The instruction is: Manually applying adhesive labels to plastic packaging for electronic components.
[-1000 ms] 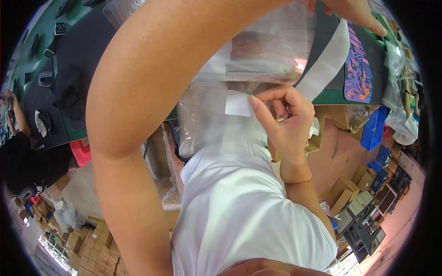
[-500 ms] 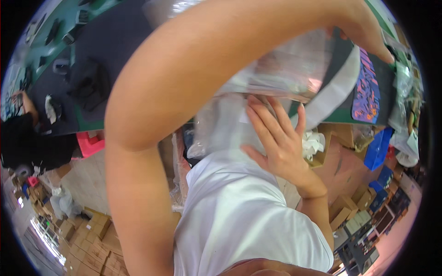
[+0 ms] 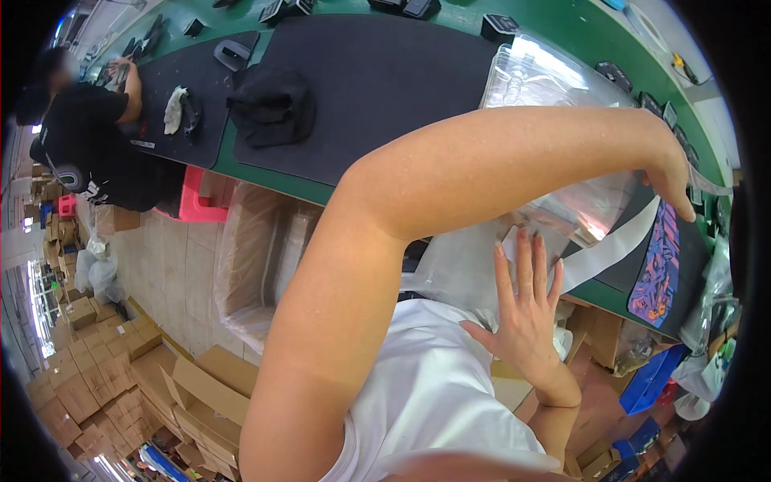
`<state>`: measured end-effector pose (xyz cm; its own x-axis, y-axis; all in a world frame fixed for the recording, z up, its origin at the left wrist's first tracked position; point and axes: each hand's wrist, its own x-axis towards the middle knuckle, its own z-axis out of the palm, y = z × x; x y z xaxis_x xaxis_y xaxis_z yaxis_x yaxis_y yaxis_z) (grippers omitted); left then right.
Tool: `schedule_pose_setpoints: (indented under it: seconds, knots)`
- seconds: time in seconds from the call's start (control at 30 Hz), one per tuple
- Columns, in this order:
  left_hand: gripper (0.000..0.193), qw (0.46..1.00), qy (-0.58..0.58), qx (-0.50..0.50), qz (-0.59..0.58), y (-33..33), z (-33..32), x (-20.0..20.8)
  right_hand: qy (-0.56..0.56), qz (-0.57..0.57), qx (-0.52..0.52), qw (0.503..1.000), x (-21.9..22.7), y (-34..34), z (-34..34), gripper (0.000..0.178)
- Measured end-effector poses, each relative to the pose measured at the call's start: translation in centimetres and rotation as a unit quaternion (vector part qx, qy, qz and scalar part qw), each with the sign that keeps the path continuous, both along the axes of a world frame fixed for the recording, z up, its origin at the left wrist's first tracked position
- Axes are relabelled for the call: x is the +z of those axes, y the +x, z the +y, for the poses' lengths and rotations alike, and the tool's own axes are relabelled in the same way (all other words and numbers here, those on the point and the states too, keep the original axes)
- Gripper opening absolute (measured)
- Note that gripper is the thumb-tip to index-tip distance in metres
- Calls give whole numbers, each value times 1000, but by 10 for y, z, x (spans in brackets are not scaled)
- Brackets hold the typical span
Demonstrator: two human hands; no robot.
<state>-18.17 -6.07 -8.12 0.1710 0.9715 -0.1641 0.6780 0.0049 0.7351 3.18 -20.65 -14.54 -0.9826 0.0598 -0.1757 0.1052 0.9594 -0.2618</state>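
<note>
Right hand (image 3: 526,321): spread flat, fingers apart, tips on a small white paper label (image 3: 511,243).
White label: mostly hidden under that hand, on a clear, floppy plastic bag (image 3: 454,269).
Plastic bag: at the near edge of a long green table (image 3: 309,187).
Left hand (image 3: 671,173): far right, just beside a long white paper strip (image 3: 612,255); can't tell if pinching or loose.

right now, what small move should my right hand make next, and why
Probably smooth the small white label with the right hand: its spread fingers rest over it, flat against the translucent plastic bag, leaving only part visible.
</note>
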Motion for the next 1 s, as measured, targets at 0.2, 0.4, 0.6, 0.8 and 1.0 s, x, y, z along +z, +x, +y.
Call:
schedule_pose_setpoints:
  seconds: [0.2, 0.4, 0.6, 0.8, 1.0]
  knots:
    - [85, 1000, -7, 5, -16, -5, -6, 4, 18, 7, 18, 1000, -13, 3, 3, 111]
    - [88, 1000, 14, 13, 14, -11, -17, 15, 16, 28, 55, 998, -16, 20, 10, 94]
    - [95, 999, 32, 33, -27, -15, -24, 14, -65, -5, 92, 994, 5, 16, 31, 80]
    - [78, 999, 5, -24, -28, -36, -37, 36, -149, 11, 144, 978, 17, 11, 52, 63]
    - [71, 997, 74, -9, -15, -33, -44, 34, -273, 101, 219, 931, -5, 19, 71, 53]
